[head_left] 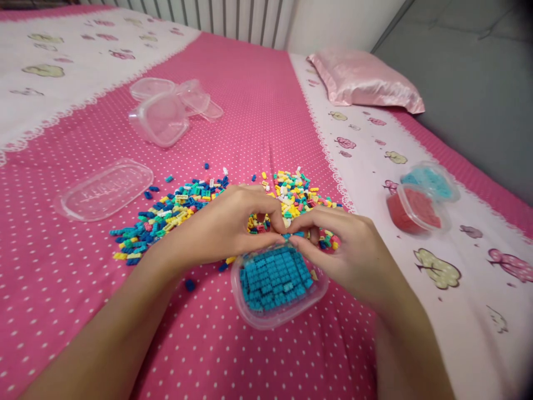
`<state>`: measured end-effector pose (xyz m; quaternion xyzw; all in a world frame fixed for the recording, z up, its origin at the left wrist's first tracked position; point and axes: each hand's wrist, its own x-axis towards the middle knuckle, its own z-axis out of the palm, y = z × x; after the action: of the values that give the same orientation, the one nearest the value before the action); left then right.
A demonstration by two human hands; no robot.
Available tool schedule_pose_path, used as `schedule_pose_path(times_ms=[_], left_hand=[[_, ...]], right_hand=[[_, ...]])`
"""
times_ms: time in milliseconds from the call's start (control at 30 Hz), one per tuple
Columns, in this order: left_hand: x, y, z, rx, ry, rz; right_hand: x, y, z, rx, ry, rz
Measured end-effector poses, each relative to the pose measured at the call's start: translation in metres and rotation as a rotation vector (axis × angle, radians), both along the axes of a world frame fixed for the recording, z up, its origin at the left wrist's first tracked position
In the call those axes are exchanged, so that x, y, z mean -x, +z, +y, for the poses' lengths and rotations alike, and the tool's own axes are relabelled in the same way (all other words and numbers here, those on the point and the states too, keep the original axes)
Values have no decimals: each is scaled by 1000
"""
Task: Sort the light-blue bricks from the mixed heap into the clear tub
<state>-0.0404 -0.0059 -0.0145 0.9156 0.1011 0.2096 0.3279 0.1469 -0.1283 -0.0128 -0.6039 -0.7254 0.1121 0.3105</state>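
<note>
Centre frame: left hand (245, 219) and right hand (347, 236) pinch a small blue piece (296, 235) between thumbs and forefingers; one brick or two, cannot tell. Clear tub (266, 322) of blue bricks (270, 278) sits just below. Judgement: light, square, even fingertip pressure suits it best.

VIEW: I watch through one head-worn camera | FACING: forward and down over the bed (250, 366), to a slatted panel (203, 19) at the far edge | NEAR: left hand (233, 225), right hand (347, 247) and tub (268, 322) sit close, centred | REACH: wide, taking in the pillow (366, 80) far right, containers (164, 119) far left
</note>
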Motion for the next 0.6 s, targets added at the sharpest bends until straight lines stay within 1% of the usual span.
schedule_pose_path(times_ms=[67,100,233,333,467,600], left_hand=[[5,0,6,34,-11,48],[9,1,9,46,4,62],[19,4,18,26,133,30],[19,4,18,9,152,51],[16,3,15,7,176,84],[16,3,15,-6,185,84]], right_hand=[[-1,1,-2,20,29,-34],[-1,2,-3,28,44,-61],[5,2,-12,16,45,-198],[11,-2,-15,8,38,-271],[13,-8,-12,59,62,-331],[14,-8,-10,89,65,-343]])
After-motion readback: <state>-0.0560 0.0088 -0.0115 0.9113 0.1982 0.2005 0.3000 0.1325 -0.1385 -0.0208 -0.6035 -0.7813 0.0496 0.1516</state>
